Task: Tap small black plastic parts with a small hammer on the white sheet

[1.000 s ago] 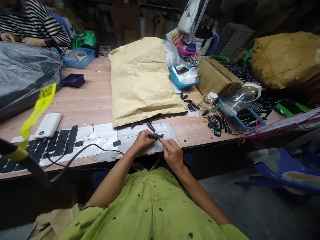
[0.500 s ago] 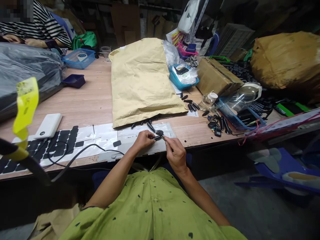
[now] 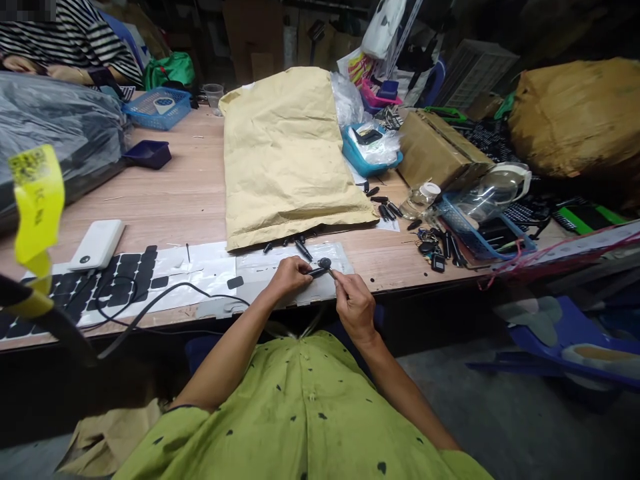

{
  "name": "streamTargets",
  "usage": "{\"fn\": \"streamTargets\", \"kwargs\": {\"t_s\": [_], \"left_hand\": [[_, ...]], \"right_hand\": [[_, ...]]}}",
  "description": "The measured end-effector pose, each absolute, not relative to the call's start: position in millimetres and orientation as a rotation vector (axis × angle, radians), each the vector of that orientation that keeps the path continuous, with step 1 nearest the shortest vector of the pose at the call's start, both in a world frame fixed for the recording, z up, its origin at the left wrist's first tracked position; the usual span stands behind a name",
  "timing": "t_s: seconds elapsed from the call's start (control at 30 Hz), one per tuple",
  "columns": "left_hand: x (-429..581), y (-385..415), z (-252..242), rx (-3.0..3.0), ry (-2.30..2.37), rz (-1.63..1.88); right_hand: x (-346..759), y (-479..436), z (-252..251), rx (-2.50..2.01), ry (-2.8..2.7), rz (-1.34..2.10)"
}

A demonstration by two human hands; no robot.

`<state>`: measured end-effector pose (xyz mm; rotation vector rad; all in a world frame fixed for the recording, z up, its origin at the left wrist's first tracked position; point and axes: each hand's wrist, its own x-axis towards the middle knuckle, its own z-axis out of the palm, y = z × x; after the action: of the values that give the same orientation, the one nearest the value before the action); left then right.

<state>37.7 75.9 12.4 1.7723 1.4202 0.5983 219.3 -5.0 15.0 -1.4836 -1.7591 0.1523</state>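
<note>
My left hand (image 3: 290, 279) is closed, its fingertips pinching a slim black plastic piece (image 3: 317, 272) that points to the right. My right hand (image 3: 356, 305) is also closed, gripping a thin tool (image 3: 331, 271) whose tip meets the far end of that piece. A small round black part (image 3: 325, 263) shows right at this meeting point; whether it is joined to the piece I cannot tell. Both hands are just above a pale flat sheet (image 3: 280, 287) at the table's front edge. Beyond the fingers lie several loose black pieces (image 3: 303, 251).
A large tan paper package (image 3: 295, 160) stands ahead of my hands. To the left are a white power bank (image 3: 98, 245), black sticker sheets (image 3: 123, 280) and a cable (image 3: 165, 298). A blue basket (image 3: 480, 233) and more black parts (image 3: 387, 212) lie right. A co-worker's striped sleeve (image 3: 70, 37) is far left.
The view has shifted slightly. The black piece and the round part have turned a little between my fingers, and my right hand has moved slightly to the right. Both hands keep their grips.
</note>
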Motion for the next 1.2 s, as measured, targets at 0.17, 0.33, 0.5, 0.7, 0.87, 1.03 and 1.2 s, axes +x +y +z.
{"fn": "streamTargets", "kwargs": {"t_s": [0.17, 0.33, 0.5, 0.7, 0.87, 1.03, 1.2], "left_hand": [[39.0, 75.4, 12.6, 1.785, 1.424, 0.611], [39.2, 75.8, 12.0, 1.793, 1.418, 0.61], [39.0, 76.2, 12.6, 1.834, 1.406, 0.62], [39.3, 74.3, 12.4, 1.826, 1.413, 0.608], [38.9, 74.0, 15.5, 1.757, 1.448, 0.636], [34.3, 70.4, 20.8, 1.245, 1.334, 0.688], [32.8, 56.6, 23.6, 0.594, 1.078, 0.814]], "right_hand": [[222.3, -3.4, 11.5, -1.529, -1.788, 0.168], [217.2, -5.1, 21.7, -1.44, -1.781, 0.14], [210.8, -7.4, 14.0, -1.444, -1.895, 0.115], [217.9, -3.2, 10.6, -1.482, -1.836, 0.146], [242.4, 17.4, 5.4, -1.618, -1.717, -0.072], [267.9, 41.0, -19.8, -1.885, -1.623, -0.256], [268.8, 47.7, -38.5, -1.956, -1.612, -0.335]]}}
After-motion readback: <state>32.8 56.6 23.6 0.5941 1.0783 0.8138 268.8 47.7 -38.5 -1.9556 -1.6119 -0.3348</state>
